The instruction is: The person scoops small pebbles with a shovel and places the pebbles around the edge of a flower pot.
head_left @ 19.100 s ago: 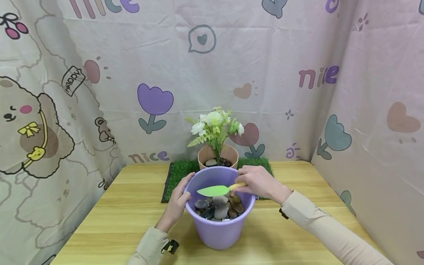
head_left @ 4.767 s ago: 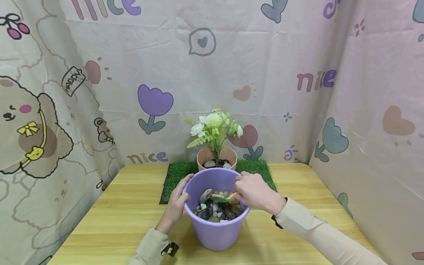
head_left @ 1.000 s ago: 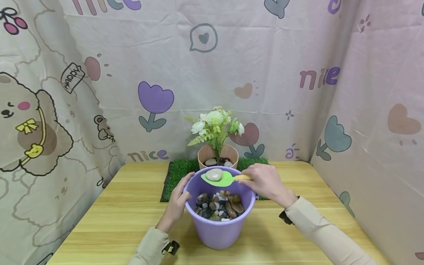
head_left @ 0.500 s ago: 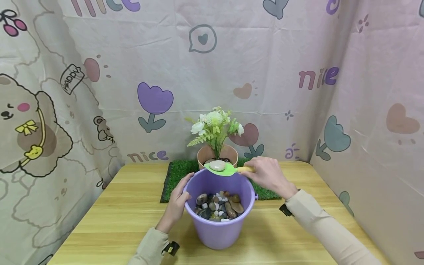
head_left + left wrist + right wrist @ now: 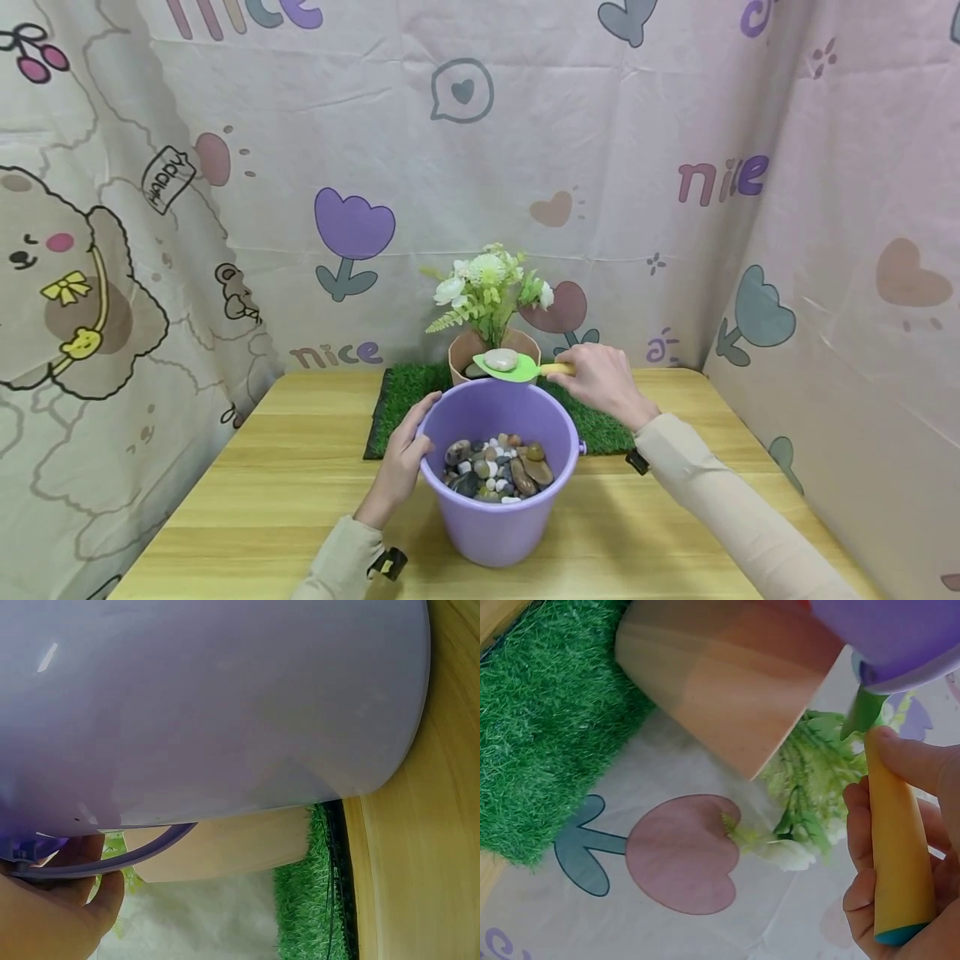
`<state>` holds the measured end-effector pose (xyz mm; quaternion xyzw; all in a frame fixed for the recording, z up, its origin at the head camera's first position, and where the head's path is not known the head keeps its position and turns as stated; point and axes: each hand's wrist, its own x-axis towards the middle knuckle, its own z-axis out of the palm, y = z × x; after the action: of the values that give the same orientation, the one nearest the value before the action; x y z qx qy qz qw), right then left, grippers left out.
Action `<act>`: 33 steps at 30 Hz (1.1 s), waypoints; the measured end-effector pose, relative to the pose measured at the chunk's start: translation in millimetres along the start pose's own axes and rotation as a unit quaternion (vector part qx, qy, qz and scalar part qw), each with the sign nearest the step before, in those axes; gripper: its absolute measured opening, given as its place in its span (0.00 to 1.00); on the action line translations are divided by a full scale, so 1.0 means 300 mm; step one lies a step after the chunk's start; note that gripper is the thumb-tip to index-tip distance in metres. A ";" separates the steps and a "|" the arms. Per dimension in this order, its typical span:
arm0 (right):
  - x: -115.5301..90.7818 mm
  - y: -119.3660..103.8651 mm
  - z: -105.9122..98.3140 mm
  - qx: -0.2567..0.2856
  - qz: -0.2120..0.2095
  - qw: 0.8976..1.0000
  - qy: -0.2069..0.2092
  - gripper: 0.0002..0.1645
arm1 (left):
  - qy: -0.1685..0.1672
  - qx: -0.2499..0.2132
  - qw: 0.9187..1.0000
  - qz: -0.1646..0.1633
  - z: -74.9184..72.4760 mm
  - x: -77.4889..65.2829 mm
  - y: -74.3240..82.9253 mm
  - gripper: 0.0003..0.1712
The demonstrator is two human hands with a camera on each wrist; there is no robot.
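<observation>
The right hand [image 5: 603, 382] wraps its fingers and thumb around the yellow handle of a trowel [image 5: 527, 372], whose green blade points left. A pale, rounded stone [image 5: 501, 359] lies on the blade, raised above the far rim of a purple bucket [image 5: 495, 533]. From the head view, the blade overlaps the near side of a peach pot [image 5: 458, 357]; whether it is already above the pot's opening, I cannot tell.

The left hand [image 5: 400, 462] grips the bucket's rim on the left side, with the thumb at the rim; the left wrist view shows fingers beside the bucket's curved handle [image 5: 112, 864].

The bucket stands upright on the wooden surface [image 5: 277, 492], near the person. Inside lie mixed stones [image 5: 495, 471]: small white ones, larger brown and dark ones.

The pot stands beyond the bucket on a green grass mat [image 5: 405, 400] and holds white flowers [image 5: 487, 275] with light green leaves. At the far side hangs a pale cloth [image 5: 577, 125] printed with tulips, hearts and words.
</observation>
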<state>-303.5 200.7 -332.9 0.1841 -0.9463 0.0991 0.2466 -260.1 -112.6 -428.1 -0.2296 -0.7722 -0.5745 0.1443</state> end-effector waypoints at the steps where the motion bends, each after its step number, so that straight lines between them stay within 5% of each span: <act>1: 0.006 0.005 0.005 -0.002 0.004 1.000 -0.001 0.11 | 0.000 0.000 1.000 -0.001 0.000 0.000 0.000 0.41; 13: 0.055 0.044 0.067 -0.007 0.014 1.000 -0.016 0.15 | 0.000 -0.012 1.000 0.011 0.000 0.002 -0.002 0.40; 33: 0.100 0.051 0.113 -0.041 -0.038 0.998 0.001 0.11 | -0.001 -0.010 1.000 0.006 0.000 -0.001 -0.003 0.40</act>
<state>-348.6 196.3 -348.3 0.2100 -0.9415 0.0508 0.2585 -260.3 -113.0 -428.9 -0.2364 -0.7654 -0.5808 0.1447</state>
